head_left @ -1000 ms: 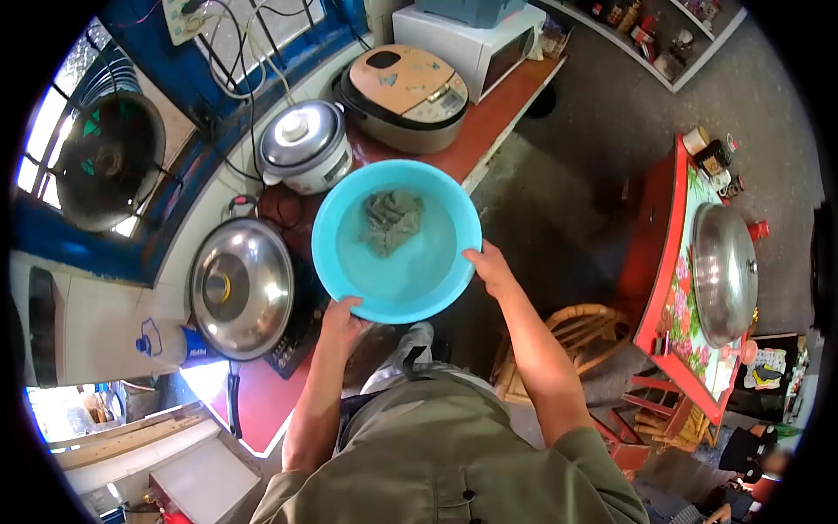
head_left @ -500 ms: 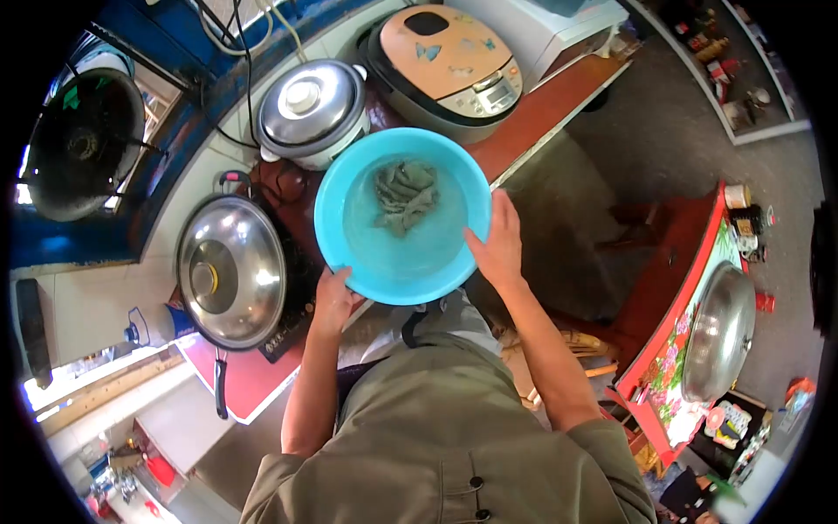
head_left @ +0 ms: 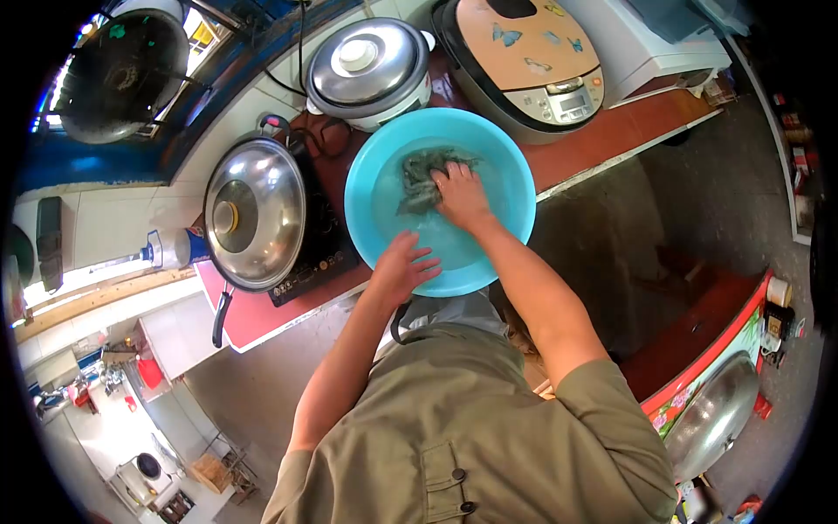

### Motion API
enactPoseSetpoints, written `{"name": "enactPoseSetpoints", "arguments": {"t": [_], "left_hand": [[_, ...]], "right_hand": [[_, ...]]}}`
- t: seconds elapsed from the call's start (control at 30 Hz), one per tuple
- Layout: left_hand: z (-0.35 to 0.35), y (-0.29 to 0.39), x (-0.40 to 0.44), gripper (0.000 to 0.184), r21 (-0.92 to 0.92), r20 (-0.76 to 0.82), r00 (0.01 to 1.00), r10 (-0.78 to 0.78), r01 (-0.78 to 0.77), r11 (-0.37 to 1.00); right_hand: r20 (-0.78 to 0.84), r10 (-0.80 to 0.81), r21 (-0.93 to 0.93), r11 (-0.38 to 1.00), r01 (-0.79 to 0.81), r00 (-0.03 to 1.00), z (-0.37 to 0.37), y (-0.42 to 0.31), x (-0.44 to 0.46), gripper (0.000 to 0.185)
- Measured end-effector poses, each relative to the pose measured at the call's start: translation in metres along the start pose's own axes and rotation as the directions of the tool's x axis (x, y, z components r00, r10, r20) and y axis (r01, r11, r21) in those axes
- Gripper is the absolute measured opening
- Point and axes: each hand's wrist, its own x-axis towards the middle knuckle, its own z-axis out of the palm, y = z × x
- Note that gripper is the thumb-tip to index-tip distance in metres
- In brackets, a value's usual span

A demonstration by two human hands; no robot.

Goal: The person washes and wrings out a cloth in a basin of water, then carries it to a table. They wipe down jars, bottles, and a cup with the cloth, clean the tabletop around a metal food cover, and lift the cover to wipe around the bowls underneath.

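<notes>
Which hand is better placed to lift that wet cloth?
The right hand, I'd judge: it is on the cloth, though whether it grips is unclear. The left hand is open at the edge of the basin, away from the cloth.

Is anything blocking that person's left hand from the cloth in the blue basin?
Nothing solid visible stands between the left hand and the cloth, only water in the basin. The right hand covers part of the cloth.

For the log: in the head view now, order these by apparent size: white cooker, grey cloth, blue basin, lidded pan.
1. Blue basin, clearly largest
2. Lidded pan and white cooker, too alike to rank
3. Grey cloth, smallest, partly covered by the right hand
</notes>
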Motion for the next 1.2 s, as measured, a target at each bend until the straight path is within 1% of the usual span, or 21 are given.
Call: {"name": "enactPoseSetpoints", "arguments": {"t": [0.03, 0.07, 0.13, 0.17, 0.2, 0.23, 0.3, 0.33, 0.37, 0.47, 0.53, 0.6, 0.73, 0.83, 0.87, 0.93, 0.97, 1.03, 1.07, 1.13, 1.2], "left_hand": [[0.005, 0.003, 0.008, 0.072, -0.005, -0.005, 1.000, 0.000, 0.000, 1.000], [0.012, 0.009, 0.017, 0.070, -0.063, -0.027, 0.999, -0.037, 0.035, 0.997], [0.023, 0.021, 0.035, 0.069, -0.113, -0.038, 0.996, -0.081, 0.076, 0.991], [0.027, 0.029, 0.043, 0.067, -0.179, 0.151, 0.988, 0.028, -0.001, 0.984], [0.030, 0.035, 0.052, 0.065, -0.258, 0.326, 0.935, 0.142, -0.057, 0.964], [0.023, 0.041, 0.068, 0.065, -0.248, 0.337, 0.933, 0.125, -0.040, 0.968], [0.011, 0.054, 0.104, 0.063, -0.337, 0.518, 0.850, 0.096, 0.100, 0.936], [0.020, 0.056, 0.084, 0.055, -0.352, 0.804, 0.579, 0.135, 0.281, 0.893], [0.039, 0.060, 0.055, 0.055, -0.328, 0.812, 0.574, 0.109, 0.294, 0.898], [0.048, 0.067, 0.053, 0.054, -0.266, 0.648, 0.754, 0.102, 0.099, 0.959], [0.048, 0.066, 0.056, 0.053, -0.187, 0.543, 0.830, 0.130, -0.032, 0.982], [0.045, 0.065, 0.059, 0.052, -0.107, 0.473, 0.866, 0.162, -0.126, 0.986], [0.037, 0.057, 0.058, 0.051, 0.103, 0.400, 0.887, 0.229, -0.292, 0.951], [0.030, 0.051, 0.055, 0.050, 0.276, 0.397, 0.875, 0.277, -0.402, 0.873], [0.029, 0.049, 0.056, 0.049, 0.302, 0.389, 0.878, 0.279, -0.408, 0.861], [0.029, 0.046, 0.053, 0.049, 0.271, 0.318, 0.924, 0.212, -0.303, 0.914], [0.026, 0.046, 0.050, 0.049, 0.267, 0.318, 0.925, 0.210, -0.300, 0.916], [0.016, 0.049, 0.042, 0.047, 0.422, 0.197, 0.955, 0.223, -0.288, 0.860], [0.005, 0.053, 0.045, 0.047, 0.418, 0.189, 0.957, 0.222, -0.283, 0.863], [-0.014, 0.063, 0.055, 0.056, 0.386, 0.005, 0.911, 0.413, -0.382, 0.840], [-0.020, 0.067, 0.058, 0.057, 0.370, -0.005, 0.900, 0.435, -0.403, 0.837]], "right_hand": [[0.048, 0.108, 0.094, 0.989, -0.112, 0.993, 0.000, -0.006, 0.004, 0.073], [0.049, 0.107, 0.093, 0.989, -0.111, 0.993, 0.001, -0.011, 0.005, 0.073], [0.006, 0.204, 0.391, 0.900, -0.190, 0.979, -0.009, -0.026, 0.005, 0.051], [0.000, 0.215, 0.389, 0.900, -0.198, 0.977, -0.016, -0.033, 0.003, 0.051], [-0.058, 0.168, 0.475, 0.872, -0.121, 0.984, -0.026, -0.042, -0.005, 0.041], [-0.120, 0.131, 0.553, 0.832, -0.043, 0.984, -0.037, -0.052, -0.017, 0.035], [-0.240, 0.120, 0.607, 0.793, 0.052, 0.963, -0.061, -0.077, -0.043, 0.034], [-0.251, 0.144, 0.606, 0.795, 0.039, 0.957, -0.067, -0.087, -0.050, 0.034], [-0.317, 0.152, 0.624, 0.777, 0.085, 0.936, -0.071, -0.097, -0.057, 0.034], [-0.452, 0.153, 0.599, 0.782, 0.172, 0.879, -0.069, -0.105, -0.063, 0.034], [-0.515, 0.126, 0.549, 0.808, 0.213, 0.848, -0.062, -0.103, -0.059, 0.034], [-0.610, 0.167, 0.569, 0.773, 0.282, 0.774, -0.056, -0.099, -0.047, 0.033], [-0.591, 0.214, 0.569, 0.794, 0.214, 0.777, -0.050, -0.092, -0.032, 0.032], [-0.520, 0.220, 0.618, 0.764, 0.186, 0.825, -0.049, -0.079, -0.025, 0.032], [-0.472, 0.219, 0.582, 0.805, 0.115, 0.854, -0.050, -0.072, -0.018, 0.033], [-0.355, 0.240, 0.510, 0.859, -0.028, 0.904, -0.048, -0.058, -0.006, 0.044], [-0.351, 0.239, 0.508, 0.861, -0.030, 0.905, -0.049, -0.047, -0.003, 0.044], [0.015, 0.397, 0.421, 0.830, -0.366, 0.918, -0.062, -0.026, 0.000, 0.052], [0.032, 0.432, 0.363, 0.835, -0.413, 0.901, -0.067, -0.018, -0.003, 0.053], [0.053, 0.471, 0.300, 0.834, -0.464, 0.881, -0.065, 0.003, -0.010, 0.055], [0.031, 0.464, 0.177, 0.869, -0.461, 0.885, -0.059, 0.016, -0.013, 0.051]]}}
